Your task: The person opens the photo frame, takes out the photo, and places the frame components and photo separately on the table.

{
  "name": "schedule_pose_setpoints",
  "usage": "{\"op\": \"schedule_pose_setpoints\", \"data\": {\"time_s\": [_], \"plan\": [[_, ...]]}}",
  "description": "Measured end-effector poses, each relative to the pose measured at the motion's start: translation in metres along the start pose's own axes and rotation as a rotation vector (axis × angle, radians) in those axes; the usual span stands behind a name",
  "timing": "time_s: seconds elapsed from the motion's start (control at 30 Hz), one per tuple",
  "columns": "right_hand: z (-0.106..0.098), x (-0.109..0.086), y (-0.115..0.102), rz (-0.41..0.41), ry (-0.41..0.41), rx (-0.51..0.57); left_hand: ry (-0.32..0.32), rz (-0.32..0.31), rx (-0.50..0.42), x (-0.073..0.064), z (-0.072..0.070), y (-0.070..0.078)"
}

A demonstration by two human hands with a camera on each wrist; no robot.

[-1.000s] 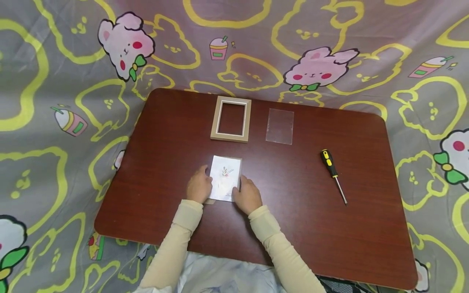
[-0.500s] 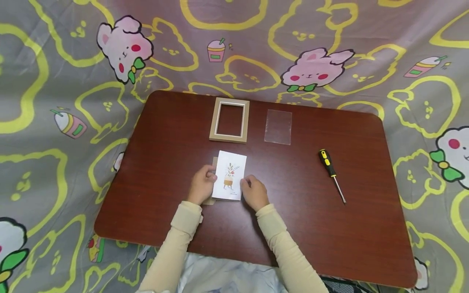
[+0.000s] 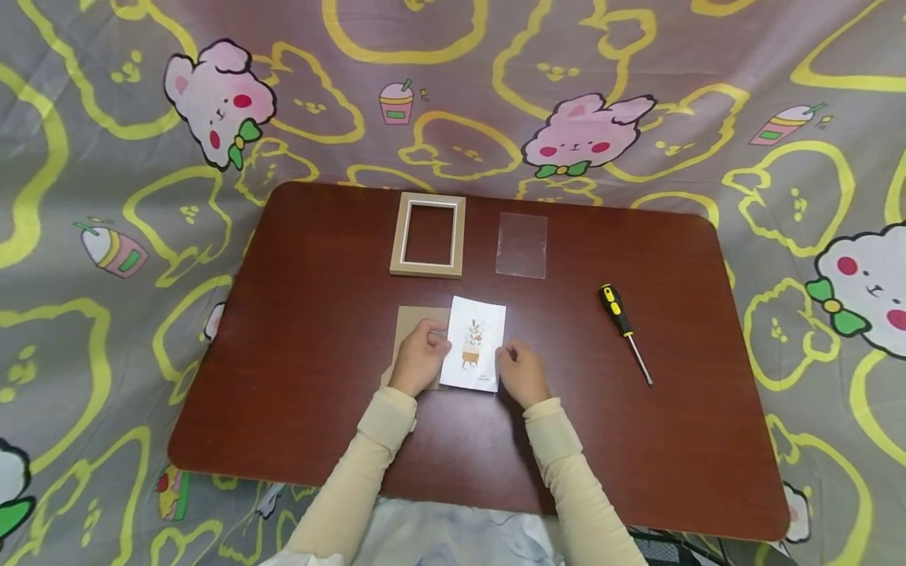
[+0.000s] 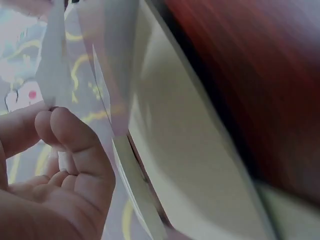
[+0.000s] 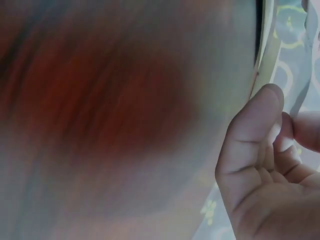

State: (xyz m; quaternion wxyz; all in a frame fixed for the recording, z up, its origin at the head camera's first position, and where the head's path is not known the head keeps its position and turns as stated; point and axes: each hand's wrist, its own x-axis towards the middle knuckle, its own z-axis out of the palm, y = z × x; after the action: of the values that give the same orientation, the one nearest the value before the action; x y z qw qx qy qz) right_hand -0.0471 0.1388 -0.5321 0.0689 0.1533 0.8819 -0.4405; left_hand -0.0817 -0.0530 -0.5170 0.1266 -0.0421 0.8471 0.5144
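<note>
Both hands hold a white card [image 3: 476, 334] printed with a potted plant, one at each side edge. My left hand [image 3: 421, 358] pinches its left edge between thumb and fingers; in the left wrist view the card [image 4: 55, 65] rises from those fingertips. Its right edge is pinched by my right hand [image 3: 522, 373], whose curled fingers [image 5: 252, 125] show in the right wrist view. Under the left hand lies a brown backing board [image 3: 410, 321] on the table, partly covered by the hand and overlapped by the card.
A light wooden picture frame [image 3: 428, 271] lies at the back of the brown table [image 3: 318, 314]. To its right is a clear plastic sheet [image 3: 521, 245]. A black and yellow screwdriver [image 3: 617, 311] lies farther right. A patterned curtain [image 3: 467, 149] stands behind the table.
Both hands have lifted the card off the backing board and carried it to the right, uncovering much of the board. The frame, clear sheet and screwdriver stay in place on the table.
</note>
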Motion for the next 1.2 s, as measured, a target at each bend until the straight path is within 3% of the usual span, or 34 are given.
{"op": "schedule_pose_setpoints", "data": {"time_s": [0.2, 0.37, 0.73, 1.2], "plan": [[-0.024, 0.002, 0.011, 0.022, 0.017, -0.032, -0.046, 0.033, 0.080, 0.003, 0.028, 0.014], [-0.039, 0.001, 0.017, 0.029, 0.048, -0.039, -0.060, 0.049, 0.101, 0.004, 0.042, 0.020], [-0.058, -0.002, 0.035, 0.075, 0.062, -0.066, -0.103, 0.030, 0.140, 0.006, 0.062, 0.023], [-0.061, -0.001, 0.054, 0.072, 0.058, -0.136, -0.131, 0.027, 0.286, 0.010, 0.079, 0.018]]}}
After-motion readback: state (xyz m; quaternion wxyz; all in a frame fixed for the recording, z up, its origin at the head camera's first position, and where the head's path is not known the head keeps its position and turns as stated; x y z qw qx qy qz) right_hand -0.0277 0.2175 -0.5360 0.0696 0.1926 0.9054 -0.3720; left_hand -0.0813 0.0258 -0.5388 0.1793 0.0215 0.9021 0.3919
